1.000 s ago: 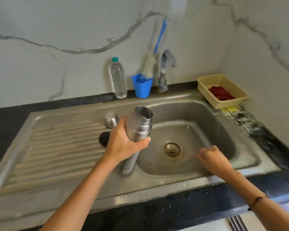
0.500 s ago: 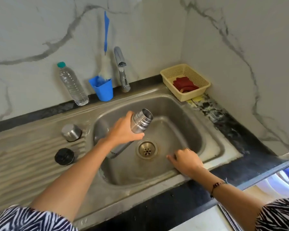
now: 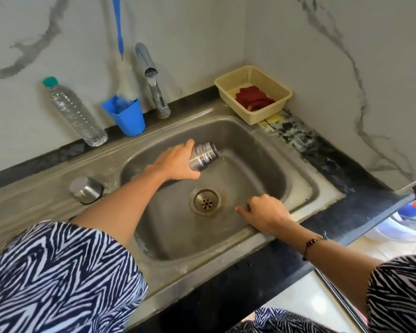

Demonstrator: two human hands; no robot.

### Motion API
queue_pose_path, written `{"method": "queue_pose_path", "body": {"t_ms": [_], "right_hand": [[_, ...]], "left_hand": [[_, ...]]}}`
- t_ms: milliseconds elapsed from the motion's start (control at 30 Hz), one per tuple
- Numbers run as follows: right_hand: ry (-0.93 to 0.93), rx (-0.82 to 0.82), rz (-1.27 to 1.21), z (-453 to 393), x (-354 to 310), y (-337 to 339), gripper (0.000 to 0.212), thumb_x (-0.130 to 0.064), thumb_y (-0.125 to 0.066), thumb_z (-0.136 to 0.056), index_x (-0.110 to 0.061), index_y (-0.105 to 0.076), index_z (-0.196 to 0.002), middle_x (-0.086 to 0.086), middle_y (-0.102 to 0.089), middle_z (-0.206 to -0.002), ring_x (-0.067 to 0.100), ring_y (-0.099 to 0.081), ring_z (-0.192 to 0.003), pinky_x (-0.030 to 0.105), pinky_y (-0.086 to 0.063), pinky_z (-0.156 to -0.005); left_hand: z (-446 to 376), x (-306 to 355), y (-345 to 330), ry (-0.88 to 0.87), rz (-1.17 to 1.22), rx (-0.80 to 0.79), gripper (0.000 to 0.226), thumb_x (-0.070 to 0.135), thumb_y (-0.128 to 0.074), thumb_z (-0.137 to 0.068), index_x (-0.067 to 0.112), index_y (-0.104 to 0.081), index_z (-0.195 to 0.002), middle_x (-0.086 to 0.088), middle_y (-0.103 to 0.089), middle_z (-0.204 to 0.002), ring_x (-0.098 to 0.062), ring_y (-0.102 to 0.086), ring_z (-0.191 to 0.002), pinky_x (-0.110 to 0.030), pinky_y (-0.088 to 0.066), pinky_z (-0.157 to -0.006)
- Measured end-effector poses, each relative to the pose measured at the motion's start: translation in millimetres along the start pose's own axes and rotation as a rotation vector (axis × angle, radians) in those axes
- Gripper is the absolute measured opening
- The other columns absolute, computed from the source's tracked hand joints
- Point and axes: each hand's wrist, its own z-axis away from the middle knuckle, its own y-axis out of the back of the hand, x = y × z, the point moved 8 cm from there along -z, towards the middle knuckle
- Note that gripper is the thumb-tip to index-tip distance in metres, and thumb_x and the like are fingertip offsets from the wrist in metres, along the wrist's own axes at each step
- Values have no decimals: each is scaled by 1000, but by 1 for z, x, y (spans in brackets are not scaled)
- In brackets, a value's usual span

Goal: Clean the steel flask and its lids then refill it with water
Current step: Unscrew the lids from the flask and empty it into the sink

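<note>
The steel sink [image 3: 298, 188] fills the middle of the view; its basin holds only a wet film and the round drain [image 3: 205, 200] at its centre. At about one o'clock from the drain, on the black counter [image 3: 346, 212] in the corner, sits a cream mesh basket [image 3: 252, 80] with a folded red cloth [image 3: 253, 98] inside. At ten o'clock stands a clear plastic bottle [image 3: 76, 111] with a green cap, tilted against the marble wall; whether it holds water I cannot tell. At eleven o'clock a blue cup [image 3: 127, 118] holds a brush with a long blue handle [image 3: 118, 25], and the tap [image 3: 151, 78] rises beside it at twelve.

The steel flask [image 3: 203, 156] is over the basin at twelve o'clock from the drain, tipped with its open mouth pointing right and slightly away. The left hand [image 3: 175, 162] grips its body, fingers curled round it and thumb beneath. The right hand [image 3: 264, 212] rests on the basin's near rim at three o'clock, fingers loosely bent and spread, holding nothing. A steel lid [image 3: 85, 189] stands on the drainboard at nine o'clock.
</note>
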Motion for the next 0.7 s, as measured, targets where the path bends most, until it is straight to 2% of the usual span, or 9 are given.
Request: {"method": "queue_pose_path", "body": {"t_ms": [100,200,367,567,700], "right_hand": [[-9,26,1,0,2,0,50,-51,-36,-95,-13,-67,-88,5,-66,-85,22,-61,-79,26,-38,-63],[-19,31,0,-2,4,-2,50,-51,-37,-95,-12,-66,-85,5,-66,-82,22,-61,-77,27,-40,-62],[-26,40,-7,-2,5,-4,50,-51,-37,-94,-12,-66,-83,3,-64,-77,20,-59,-71,28,-43,-62],[-42,29,-17,-3,7,-4,51,-52,-39,-93,-12,-65,-79,3,-63,-74,20,-59,-69,30,-46,-61],[-33,43,-9,-4,7,-3,50,-52,-39,-93,-12,-65,-79,3,-64,-76,20,-60,-70,30,-47,-62]], "left_hand": [[-2,0,5,-27,-79,2,64,38,-75,-66,16,-40,-114,-4,-55,-98,-22,-57,-81,-38,-53,-68],[-2,0,9,-37,-171,-2,68,39,-75,-67,15,-38,-119,-3,-52,-96,-22,-55,-80,-33,-46,-62],[-4,-1,11,-29,-213,-8,70,40,-75,-67,15,-38,-121,-4,-53,-96,-22,-55,-81,-34,-49,-65],[-1,0,10,-29,-260,-36,63,37,-75,-69,11,-40,-115,-1,-47,-78,-23,-53,-74,-33,-45,-59],[0,-4,7,-17,-277,-58,64,37,-76,-68,12,-41,-115,-2,-50,-81,-24,-55,-75,-34,-48,-60]]}}
